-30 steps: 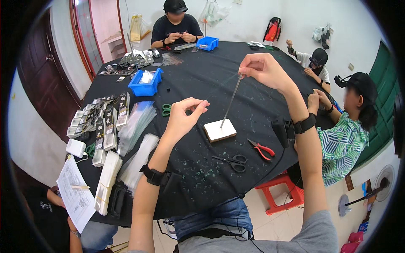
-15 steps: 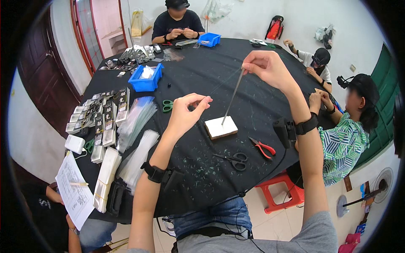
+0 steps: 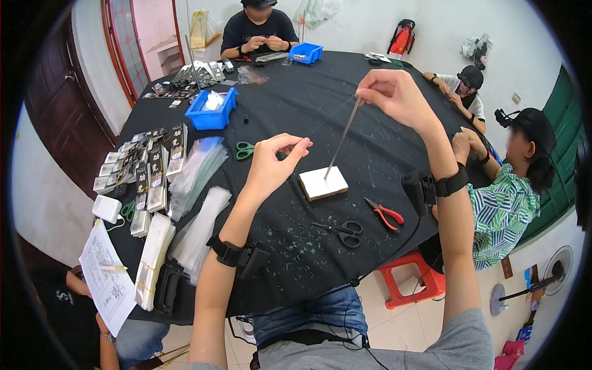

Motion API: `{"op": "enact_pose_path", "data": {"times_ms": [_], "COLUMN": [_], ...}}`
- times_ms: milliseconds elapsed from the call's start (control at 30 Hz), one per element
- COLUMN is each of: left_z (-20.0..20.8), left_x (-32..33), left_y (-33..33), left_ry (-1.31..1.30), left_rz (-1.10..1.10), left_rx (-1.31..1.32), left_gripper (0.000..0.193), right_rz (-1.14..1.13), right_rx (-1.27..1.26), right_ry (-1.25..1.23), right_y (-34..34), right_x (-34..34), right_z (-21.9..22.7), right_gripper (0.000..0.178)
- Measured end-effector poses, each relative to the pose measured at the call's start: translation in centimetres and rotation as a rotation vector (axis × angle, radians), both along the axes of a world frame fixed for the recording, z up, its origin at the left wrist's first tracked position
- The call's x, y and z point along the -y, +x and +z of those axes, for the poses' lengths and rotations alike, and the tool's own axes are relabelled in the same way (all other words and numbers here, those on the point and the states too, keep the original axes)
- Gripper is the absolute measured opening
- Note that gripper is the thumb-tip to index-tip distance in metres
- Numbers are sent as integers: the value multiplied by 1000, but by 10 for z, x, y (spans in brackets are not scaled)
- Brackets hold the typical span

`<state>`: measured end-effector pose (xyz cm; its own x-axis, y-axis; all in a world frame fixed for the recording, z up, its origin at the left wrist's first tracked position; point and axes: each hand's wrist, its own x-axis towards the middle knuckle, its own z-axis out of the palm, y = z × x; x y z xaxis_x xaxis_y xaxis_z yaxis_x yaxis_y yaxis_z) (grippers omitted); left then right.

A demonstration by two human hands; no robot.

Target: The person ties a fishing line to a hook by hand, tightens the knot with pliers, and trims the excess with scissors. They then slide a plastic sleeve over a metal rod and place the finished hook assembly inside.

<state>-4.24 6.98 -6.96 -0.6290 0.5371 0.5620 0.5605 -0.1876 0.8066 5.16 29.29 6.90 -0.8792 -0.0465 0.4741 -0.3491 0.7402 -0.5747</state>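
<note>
A thin metal rod [image 3: 343, 139] stands tilted on a small white-topped block [image 3: 323, 183] on the table. My right hand [image 3: 390, 95] is closed in a pinch at the rod's top end. From there a thin dark green line [image 3: 332, 115] runs taut down to my left hand [image 3: 275, 161], whose thumb and forefinger are pinched on it. Whether the right fingers also grip the line is too small to tell. Black scissors [image 3: 341, 232] and red-handled pliers [image 3: 385, 214] lie nearer me than the block, among scattered green clippings [image 3: 293, 246].
Left are green-handled scissors [image 3: 245, 151], clear plastic sleeves [image 3: 198, 172], black-and-white packets [image 3: 157, 172] and a blue bin [image 3: 211, 110]. A paper sheet [image 3: 106, 271] overhangs the left edge. Several people sit around the black table [image 3: 277, 105]; a red stool [image 3: 410, 280] stands right.
My right hand and the rod's top have shifted very slightly up and right. My left hand stays nearly in place. The view has tilted a little.
</note>
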Motion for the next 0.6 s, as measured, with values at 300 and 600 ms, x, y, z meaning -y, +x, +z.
{"op": "enact_pose_path", "data": {"times_ms": [300, 600], "left_z": [-6, -16], "left_x": [-2, -8], "left_y": [-2, -1], "left_ry": [-51, -109], "left_rz": [-31, -35], "left_rx": [14, 25], "left_gripper": [20, 20], "right_rz": [3, -18], "right_rx": [-6, 0], "right_ry": [-20, 39], "right_y": [-2, -3], "right_x": [-2, -1], "right_z": [-1, -1], "right_gripper": [9, 12]}}
